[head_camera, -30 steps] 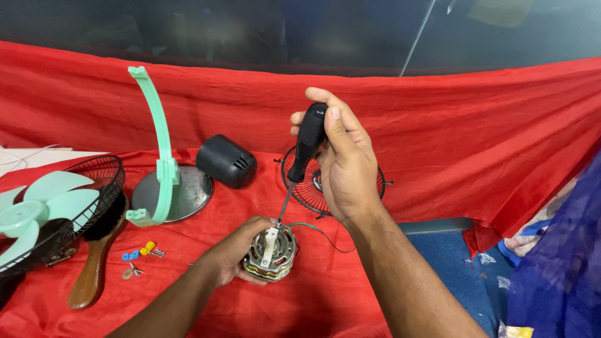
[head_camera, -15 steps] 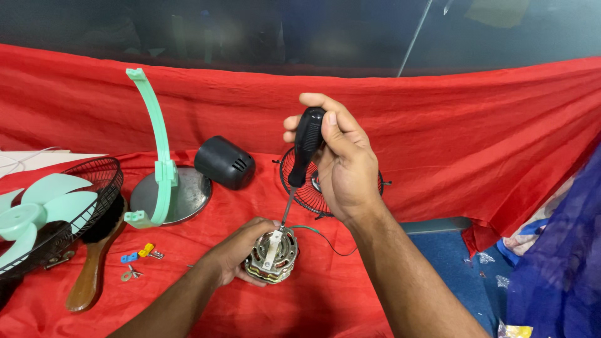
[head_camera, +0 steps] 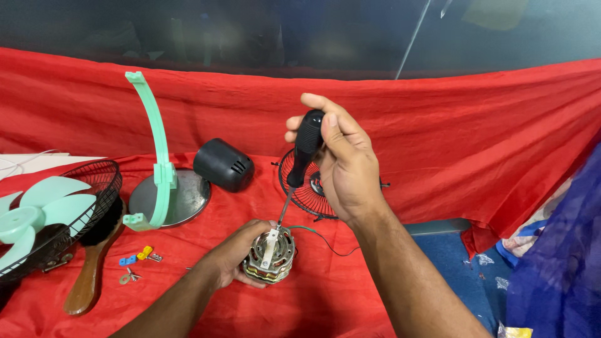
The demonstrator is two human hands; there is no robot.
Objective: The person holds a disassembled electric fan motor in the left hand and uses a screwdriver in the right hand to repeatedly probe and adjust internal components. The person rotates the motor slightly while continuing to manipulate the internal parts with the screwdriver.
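Barely anything had shifted since the earlier frame: on the red cloth-covered table (head_camera: 438,144), with open room to its right, the right hand (head_camera: 341,163) gripped one black-handled screwdriver (head_camera: 303,153) tip-down on one copper-wound round metal motor (head_camera: 270,255), cupped by the left hand's (head_camera: 235,256) fingers.

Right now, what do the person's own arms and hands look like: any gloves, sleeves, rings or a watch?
Both hands are bare: no gloves on the left hand or the right hand. No ring shows on the visible fingers, and neither wrist carries a watch or band. Both forearms are uncovered as far as the picture's bottom edge, so no sleeve is in view. No markings or tape show.
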